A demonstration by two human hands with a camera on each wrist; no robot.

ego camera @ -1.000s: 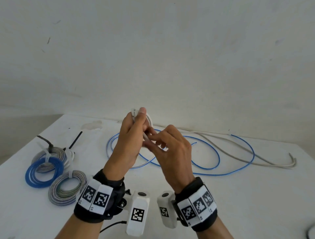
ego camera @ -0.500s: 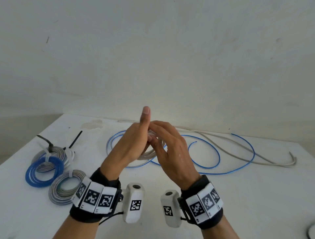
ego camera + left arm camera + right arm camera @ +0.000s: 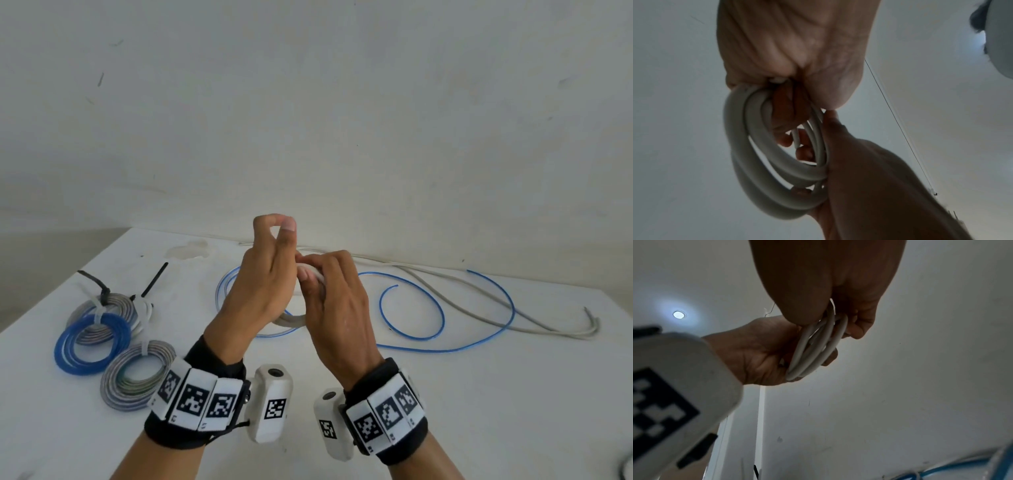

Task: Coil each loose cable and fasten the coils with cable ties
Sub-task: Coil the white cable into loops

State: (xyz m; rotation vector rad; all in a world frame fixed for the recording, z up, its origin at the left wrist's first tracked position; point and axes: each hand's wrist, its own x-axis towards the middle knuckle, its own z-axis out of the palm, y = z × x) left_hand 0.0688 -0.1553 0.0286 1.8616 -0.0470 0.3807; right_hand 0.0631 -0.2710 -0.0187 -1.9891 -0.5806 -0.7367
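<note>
- Done: three tied coils lie near the left edge of the table [image 3: 479, 394]: a blue coil [image 3: 91, 344], a grey coil [image 3: 137, 375] in front of it, and another grey coil [image 3: 102, 311] behind, each cinched with a cable tie.
- In hand: a white cable coil [image 3: 764, 162] of several smooth, round loops, held above the table's middle and not yet tied.
- The left hand [image 3: 263, 284] grips the loops; the right hand [image 3: 337, 315] pinches the opposite side.
- Left: a thin glossy blue cable [image 3: 442, 349] and a matte grey cable [image 3: 513, 311] lie loose toward the far right corner.
</note>
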